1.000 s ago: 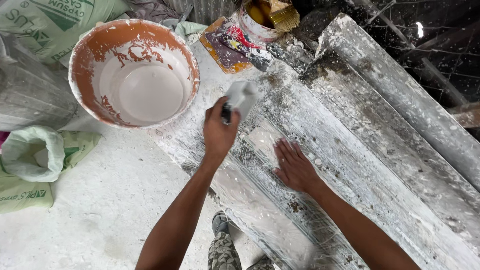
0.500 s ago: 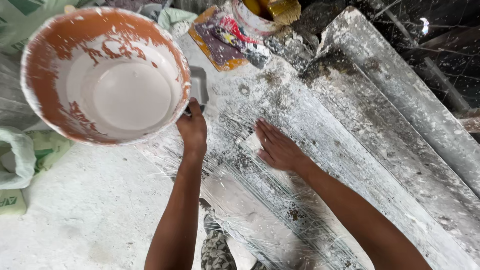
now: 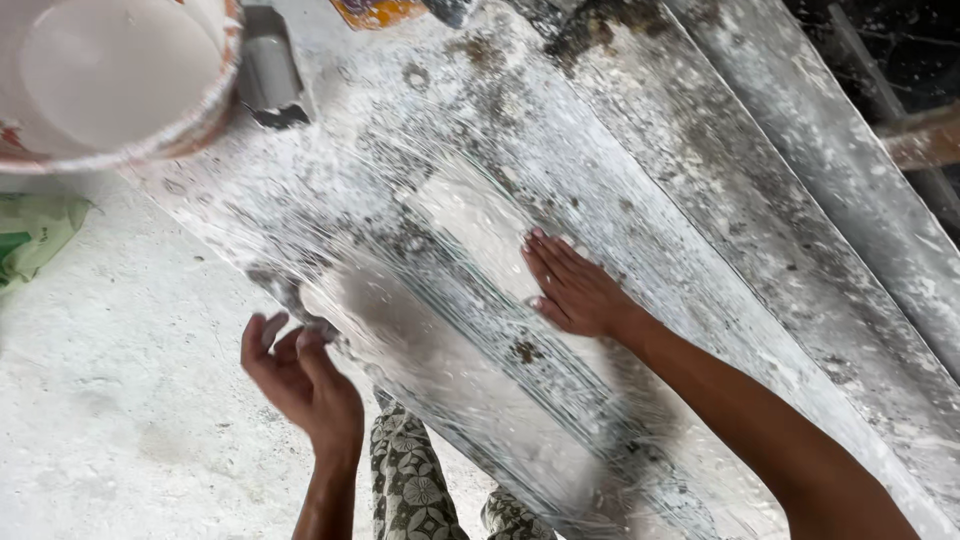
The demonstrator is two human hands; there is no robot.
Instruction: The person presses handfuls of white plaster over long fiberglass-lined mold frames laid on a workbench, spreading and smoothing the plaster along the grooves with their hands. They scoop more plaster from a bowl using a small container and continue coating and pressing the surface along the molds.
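Head view: a long, plaster-crusted moulding form (image 3: 640, 200) runs diagonally from the upper left to the lower right, its surface ridged with parallel grooves and blotched with dark stains; over its middle lies a thin clear plastic sheet (image 3: 450, 290), wrinkled and shiny, with a paler rectangular patch showing beneath it.

The right hand (image 3: 575, 290) lies palm-down on the sheet near the middle of the form, fingers straight and held together, flat against the surface, closed on nothing; its forearm reaches in from the lower right corner.

The left hand (image 3: 300, 380) is at the near edge of the form, palm turned up and fingers curled upward, the fingertips (image 3: 305, 335) meeting the edge of the sheet where it hangs over the side; whether they pinch the film or only touch it, I cannot tell, because the edge there is blurred.

At the top left stands a round bucket (image 3: 215, 95) with an orange, plaster-smeared rim, holding pale white plaster; just beside it, on the form, lies a flat metal trowel (image 3: 268, 70); at the top edge a scrap of coloured packaging (image 3: 375, 12) shows.

A green-and-white sack (image 3: 35, 235) lies at the left on the white dusty floor (image 3: 110, 420); below the form, patterned trousers (image 3: 410, 490) show between the arms.
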